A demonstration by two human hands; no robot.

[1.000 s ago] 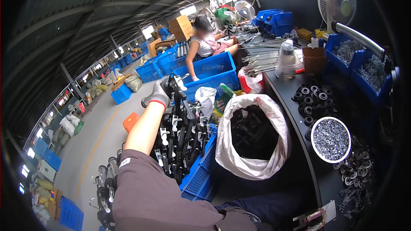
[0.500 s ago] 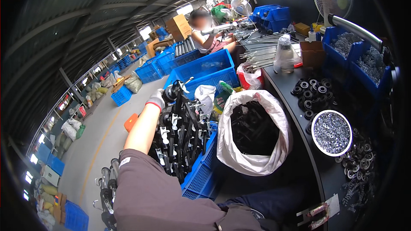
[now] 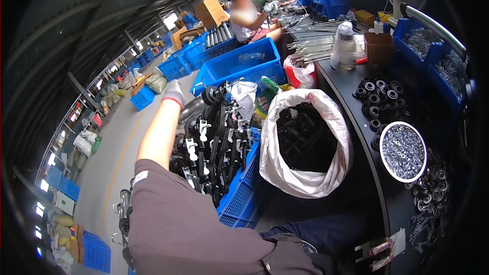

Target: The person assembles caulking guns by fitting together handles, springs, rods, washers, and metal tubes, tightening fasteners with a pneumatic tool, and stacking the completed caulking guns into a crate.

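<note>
Wearing a pale glove [image 3: 174,88] with a red edge, the left hand [image 3: 173,92] hangs near the top of a big heap of black parts [image 3: 218,140] with shiny white clips [image 3: 204,130]. I cannot tell if its fingers are open or gripping. A grey tube [image 3: 194,107] lies just beside that hand, on the left of the heap. Below the heap, on its right, I see a blue crate [image 3: 240,183]. Next comes a white sack [image 3: 305,186] with dark things [image 3: 305,145] inside. On the tabletop [image 3: 337,81] sits a white bowl [image 3: 410,180] of little silver bits [image 3: 402,152], near black rings [image 3: 374,99].
</note>
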